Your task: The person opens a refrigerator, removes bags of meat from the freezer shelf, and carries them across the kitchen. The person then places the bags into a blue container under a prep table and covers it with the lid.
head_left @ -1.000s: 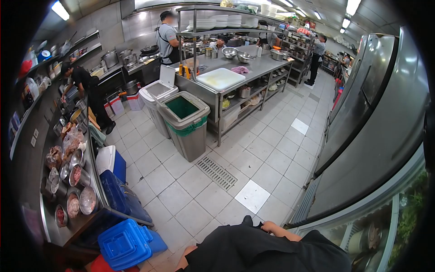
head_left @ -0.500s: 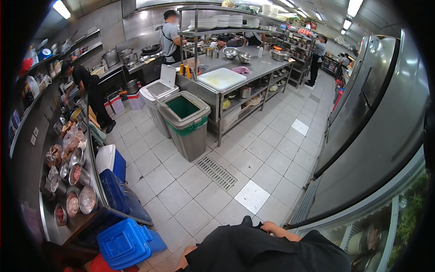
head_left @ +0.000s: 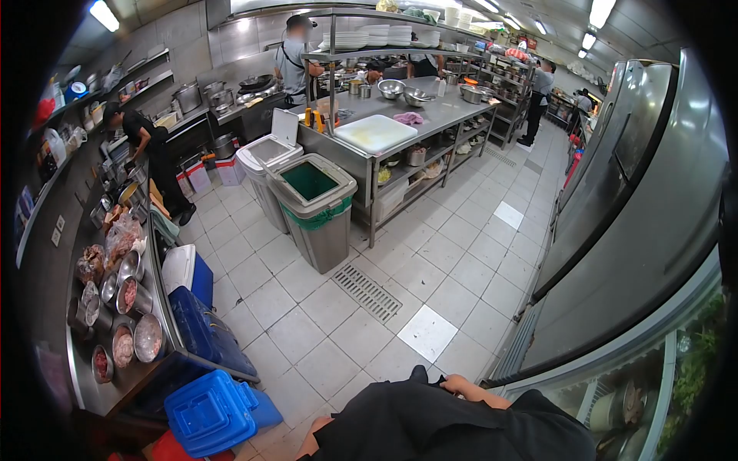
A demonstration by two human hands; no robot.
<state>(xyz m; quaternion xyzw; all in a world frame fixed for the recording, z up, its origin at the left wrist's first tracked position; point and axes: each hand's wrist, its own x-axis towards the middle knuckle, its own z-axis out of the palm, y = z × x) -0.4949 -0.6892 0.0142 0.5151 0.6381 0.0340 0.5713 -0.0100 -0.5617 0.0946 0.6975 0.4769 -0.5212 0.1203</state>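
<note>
My right hand (head_left: 457, 386) is low in front of me, beside the black clothing (head_left: 415, 422) over my body. Its fingers are curled closed at the edge of the dark cloth, and what they hold, if anything, is too small to make out. On the other side, a strip of my left arm or hand (head_left: 313, 436) shows at the bottom edge; its fingers are hidden. Nearest to that side is a blue lidded bin (head_left: 207, 415). A dark shoe tip (head_left: 419, 373) shows on the tiles.
Metal bowls of raw meat (head_left: 147, 338) stand on the left counter. Grey bins (head_left: 319, 230) stand by a steel table (head_left: 354, 115) with a white cutting board (head_left: 377, 134). A floor drain (head_left: 367, 292) lies ahead; a steel fridge (head_left: 607, 207) lines the right. Several people work farther off.
My hands stay where they were. The person at the left counter has shifted their arm and raised their body slightly. The person near the stove has turned, and a crouching person's head no longer shows.
</note>
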